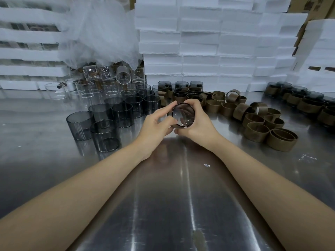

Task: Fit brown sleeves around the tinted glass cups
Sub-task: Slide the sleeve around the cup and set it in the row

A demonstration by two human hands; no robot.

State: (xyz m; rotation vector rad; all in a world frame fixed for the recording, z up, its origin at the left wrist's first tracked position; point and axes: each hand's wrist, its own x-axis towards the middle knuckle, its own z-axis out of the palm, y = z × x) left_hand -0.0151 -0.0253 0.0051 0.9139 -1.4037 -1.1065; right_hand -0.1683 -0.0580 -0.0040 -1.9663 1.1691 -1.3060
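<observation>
Over the steel surface [163,196] your two hands meet on one tinted cup [183,115], tipped so its axis points almost straight back at you, one round end facing you. Your right hand [197,127] curls round its right side; your left hand [159,124] pinches the left wall between thumb and forefinger. Your fingers hide whether a sleeve sits on it. Loose sleeves [253,122] lie beyond, nearer your right hand; bare cups [112,120] stand left.
</observation>
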